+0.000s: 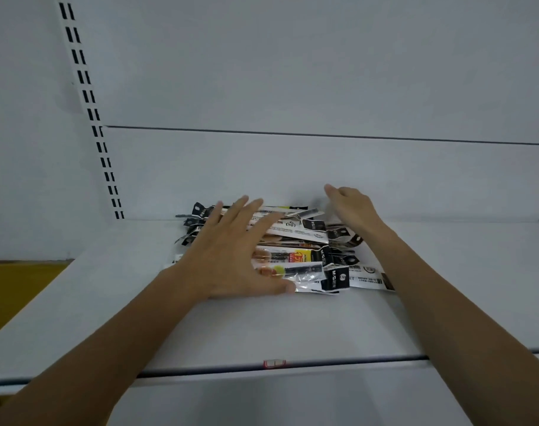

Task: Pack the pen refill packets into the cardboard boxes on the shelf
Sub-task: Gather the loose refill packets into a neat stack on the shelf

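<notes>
Both forearms reach over the shelf to the pen refill packets heaped mid-frame. Left hand presses flat on them, fingers wide; right hand hovers behind, fingers loose, holding nothing. I'd best square the heap before lifting; no cardboard boxes in view.

white panel, slotted upright, perhaps yellow floor

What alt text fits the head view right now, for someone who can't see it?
Both hands reach onto a white shelf at a loose pile of pen refill packets: the left hand lies spread flat on the pile's left side, and the right hand is open at its far right edge. No cardboard box is in view.
</notes>
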Tool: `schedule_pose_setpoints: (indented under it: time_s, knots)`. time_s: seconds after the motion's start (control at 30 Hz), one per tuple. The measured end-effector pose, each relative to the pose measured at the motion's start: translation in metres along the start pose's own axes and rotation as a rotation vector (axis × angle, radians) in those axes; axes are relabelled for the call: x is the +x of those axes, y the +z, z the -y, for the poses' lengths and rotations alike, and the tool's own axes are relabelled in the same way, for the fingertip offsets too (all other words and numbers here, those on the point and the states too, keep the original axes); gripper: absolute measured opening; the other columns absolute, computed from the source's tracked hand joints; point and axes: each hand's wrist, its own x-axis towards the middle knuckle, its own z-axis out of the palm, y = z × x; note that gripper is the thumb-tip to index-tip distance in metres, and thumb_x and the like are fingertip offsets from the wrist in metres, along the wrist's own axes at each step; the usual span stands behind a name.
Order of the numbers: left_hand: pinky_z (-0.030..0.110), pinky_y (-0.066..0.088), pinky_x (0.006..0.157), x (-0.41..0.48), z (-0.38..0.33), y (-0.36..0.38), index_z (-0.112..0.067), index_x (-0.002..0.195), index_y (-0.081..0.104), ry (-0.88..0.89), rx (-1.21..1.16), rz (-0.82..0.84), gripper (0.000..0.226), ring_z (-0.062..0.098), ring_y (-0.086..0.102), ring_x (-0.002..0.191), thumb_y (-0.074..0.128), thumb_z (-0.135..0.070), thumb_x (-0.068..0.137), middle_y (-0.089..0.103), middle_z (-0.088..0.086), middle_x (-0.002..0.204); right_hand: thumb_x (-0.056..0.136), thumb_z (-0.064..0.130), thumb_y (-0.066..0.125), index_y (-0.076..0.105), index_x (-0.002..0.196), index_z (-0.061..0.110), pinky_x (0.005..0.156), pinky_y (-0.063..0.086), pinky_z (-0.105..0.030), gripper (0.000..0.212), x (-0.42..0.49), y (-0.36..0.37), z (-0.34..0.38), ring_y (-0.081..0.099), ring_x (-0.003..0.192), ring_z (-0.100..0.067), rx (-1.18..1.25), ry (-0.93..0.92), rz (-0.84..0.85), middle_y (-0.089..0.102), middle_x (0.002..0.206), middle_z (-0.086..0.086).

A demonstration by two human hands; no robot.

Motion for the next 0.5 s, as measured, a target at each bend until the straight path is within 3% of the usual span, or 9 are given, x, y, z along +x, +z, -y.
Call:
schedule_pose_setpoints:
  time_s: [0.07, 0.17, 0.27, 0.37, 0.4, 0.47, 0.5]
  knots:
    - [0.042, 0.002, 0.115, -0.003, 0.000, -0.015, -0.039, 0.142, 0.013, -0.070, -0.230, -0.049, 0.105, 0.010, 0.001, 0.140, 0.020, -0.093, 0.052, 0.007, -0.011, 0.153, 0.098, 0.043, 0.027, 0.054, 0.113, 0.000, 0.084, 0.034, -0.032, 0.052, 0.002, -0.009, -0.012, 0.051, 0.104, -0.030, -0.007, 0.098, -0.001, 0.054, 0.113, -0.016]
    - [0.035, 0.014, 0.109, 0.005, 0.030, -0.033, -0.027, 0.140, 0.030, -0.364, -0.750, -0.288, 0.065, 0.015, 0.024, 0.134, 0.020, -0.064, 0.087, 0.025, -0.002, 0.149, 0.097, 0.043, 0.029, 0.045, 0.071, 0.010, 0.070, 0.034, -0.030, 0.045, 0.001, -0.016, -0.027, 0.047, 0.078, -0.025, -0.023, 0.200, 0.011, 0.050, 0.083, -0.009]
    - [0.046, 0.014, 0.112, 0.008, 0.080, -0.023, -0.022, 0.142, 0.027, -0.691, -1.060, -0.282, 0.067, 0.025, 0.024, 0.136, 0.013, -0.062, 0.090, 0.025, 0.005, 0.150, 0.096, 0.042, 0.031, 0.052, 0.083, 0.008, 0.076, 0.032, -0.031, 0.042, -0.003, -0.012, -0.028, 0.049, 0.084, -0.024, 0.015, 0.203, 0.031, 0.051, 0.086, -0.007]
    - [0.046, 0.015, 0.113, 0.008, 0.081, -0.005, -0.020, 0.145, 0.019, -0.730, -1.191, -0.173, 0.070, 0.028, 0.024, 0.136, 0.016, -0.063, 0.090, 0.026, 0.008, 0.149, 0.097, 0.043, 0.031, 0.043, 0.068, 0.010, 0.065, 0.036, -0.030, 0.046, -0.011, -0.002, -0.017, 0.052, 0.072, -0.021, 0.012, 0.175, 0.040, 0.047, 0.074, -0.005]
    - [0.047, 0.015, 0.113, 0.011, 0.077, -0.001, -0.021, 0.145, 0.018, -0.724, -1.210, -0.135, 0.074, 0.027, 0.025, 0.136, 0.017, -0.067, 0.087, 0.026, 0.007, 0.149, 0.097, 0.044, 0.032, 0.046, 0.070, 0.007, 0.064, 0.038, -0.031, 0.048, -0.012, 0.002, -0.013, 0.057, 0.076, -0.023, 0.018, 0.163, 0.055, 0.050, 0.076, -0.008]
    - [0.048, 0.014, 0.112, 0.017, 0.063, 0.003, -0.026, 0.145, 0.018, -0.701, -1.208, -0.046, 0.083, 0.026, 0.024, 0.137, 0.018, -0.077, 0.080, 0.023, 0.004, 0.151, 0.097, 0.046, 0.033, 0.058, 0.099, -0.004, 0.083, 0.044, -0.036, 0.056, -0.015, 0.009, -0.005, 0.056, 0.105, -0.032, 0.026, 0.133, 0.074, 0.060, 0.104, -0.021]
    - [0.047, 0.015, 0.112, 0.019, 0.058, 0.003, -0.026, 0.145, 0.019, -0.707, -1.163, -0.013, 0.081, 0.026, 0.024, 0.137, 0.017, -0.076, 0.081, 0.023, 0.004, 0.151, 0.096, 0.047, 0.034, 0.056, 0.112, -0.006, 0.092, 0.042, -0.038, 0.060, -0.017, 0.011, -0.001, 0.053, 0.112, -0.034, 0.022, 0.124, 0.080, 0.058, 0.116, -0.023]
